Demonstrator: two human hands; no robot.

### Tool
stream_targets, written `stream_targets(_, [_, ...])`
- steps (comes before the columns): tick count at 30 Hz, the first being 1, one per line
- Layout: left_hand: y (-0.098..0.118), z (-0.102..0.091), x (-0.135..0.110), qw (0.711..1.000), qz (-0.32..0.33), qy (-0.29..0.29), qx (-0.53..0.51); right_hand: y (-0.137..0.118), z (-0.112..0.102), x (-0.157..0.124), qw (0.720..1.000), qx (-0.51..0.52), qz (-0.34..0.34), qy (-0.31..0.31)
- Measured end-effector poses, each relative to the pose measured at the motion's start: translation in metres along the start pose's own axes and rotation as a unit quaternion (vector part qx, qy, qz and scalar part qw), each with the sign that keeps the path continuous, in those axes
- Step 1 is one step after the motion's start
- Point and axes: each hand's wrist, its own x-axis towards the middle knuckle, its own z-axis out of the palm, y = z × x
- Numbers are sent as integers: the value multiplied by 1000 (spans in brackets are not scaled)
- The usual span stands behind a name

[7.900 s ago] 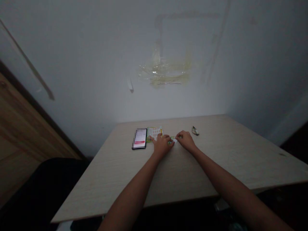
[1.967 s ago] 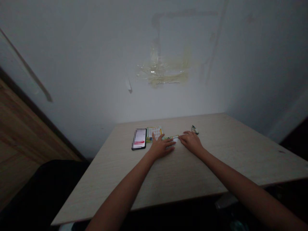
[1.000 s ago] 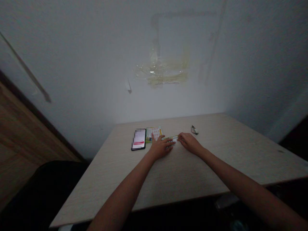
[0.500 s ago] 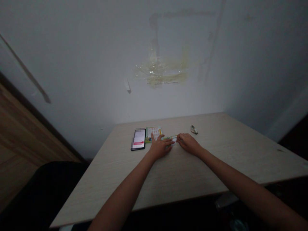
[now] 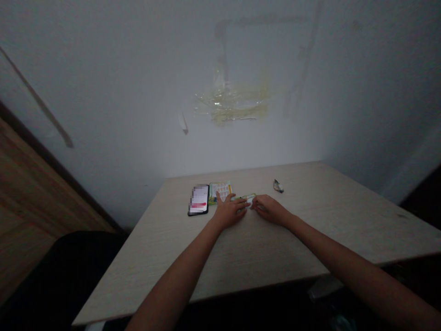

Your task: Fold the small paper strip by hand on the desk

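Observation:
My left hand [image 5: 230,210] lies flat on the pale wooden table [image 5: 262,243], fingers spread, pressing down a small folded green and white paper strip [image 5: 246,197]. My right hand [image 5: 270,208] rests beside it with its fingertips at the strip's right end. Whether the right fingers pinch the paper or only touch it is too small and dim to tell. Both forearms reach in from the bottom of the view.
A phone [image 5: 199,199] with a lit screen lies left of my left hand. A colourful printed card [image 5: 221,190] sits between phone and hand. A small crumpled folded paper [image 5: 278,186] lies farther right. A white wall with tape residue [image 5: 230,103] stands behind.
My left hand has gone from curled over the paper to flat with spread fingers. My right hand has slid a little left toward the strip. Nothing else on the table has moved.

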Motion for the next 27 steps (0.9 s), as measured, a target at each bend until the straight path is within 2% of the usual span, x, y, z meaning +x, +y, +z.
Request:
stream_targets(4, [2,-2,0,1000,-6,3,-4,-2,-3,1,1000,27,12,7])
stream_targets(10, [5,-4,-1,1000,-6,1,-8,-2,-8,1,989,73,103,76])
stream_targets(20, [4,-4,0,1000,-6,-3,-11,-5,-7,1,998,2,60,29])
stream_targets(27, [4,-5,0,1000,-6,-14,3,-7,-6,3,992,-94,79,7])
